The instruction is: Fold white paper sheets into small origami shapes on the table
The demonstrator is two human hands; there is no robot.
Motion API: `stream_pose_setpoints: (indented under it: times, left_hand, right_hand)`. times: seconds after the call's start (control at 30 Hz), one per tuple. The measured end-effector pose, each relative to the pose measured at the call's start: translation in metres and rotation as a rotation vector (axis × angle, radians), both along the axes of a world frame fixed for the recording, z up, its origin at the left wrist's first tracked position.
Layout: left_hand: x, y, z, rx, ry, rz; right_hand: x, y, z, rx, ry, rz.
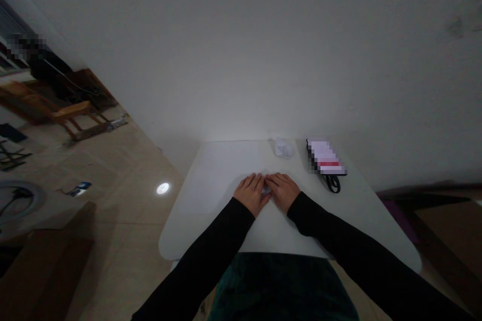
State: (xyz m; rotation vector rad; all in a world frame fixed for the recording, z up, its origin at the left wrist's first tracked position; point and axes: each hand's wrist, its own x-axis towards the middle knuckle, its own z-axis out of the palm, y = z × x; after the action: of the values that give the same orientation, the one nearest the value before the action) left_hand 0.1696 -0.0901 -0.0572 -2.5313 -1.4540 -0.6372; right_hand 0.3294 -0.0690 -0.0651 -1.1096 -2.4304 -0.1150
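- Small pale thing (265,189): one, mostly covered by fingers; lies between the two hands, just right of the left hand and just left of the right hand, around the middle of the white table (339,220). Long axis: cannot be told.
- Left hand (251,194): palm down, fingers close together and slightly bent, pointing to the far side; thumb toward the right, beside the pale thing. Firmness of hold: cannot be told.
- Right hand (283,192): palm down, fingers curved toward the left, tips meeting or nearly meeting the left hand's. Hold likewise hidden.
- Nearer hand: neither clearly; both are at the pale thing, one on each side.
- White sheet (222,165): flat, on the left part of the table, reaching its far edge.
- Clear crumpled piece (283,149): beyond the hands, slightly right, well apart from them.
- Flat item with black strap (326,158): far right, strap end toward the near side.
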Motion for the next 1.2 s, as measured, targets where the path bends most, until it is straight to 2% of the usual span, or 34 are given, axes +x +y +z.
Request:
stream_pose_setpoints:
  times: [0.23,0.6,0.93,1.2]
  left_hand:
    - [0.001,0.004,-0.006,-0.029,-0.036,-0.065]
    - [0.005,-0.006,0.014,-0.102,-0.032,0.007]
    - [0.007,-0.007,0.026,-0.107,0.056,0.060]
    - [0.007,-0.011,0.025,-0.109,0.066,0.097]
  right_hand:
    - [-0.003,0.002,-0.005,-0.015,0.041,0.017]
    - [-0.002,-0.001,0.013,-0.161,-0.038,0.002]
    - [-0.002,-0.005,0.014,-0.153,-0.054,-0.061]
    - [0.003,-0.007,0.015,-0.130,-0.049,-0.124]
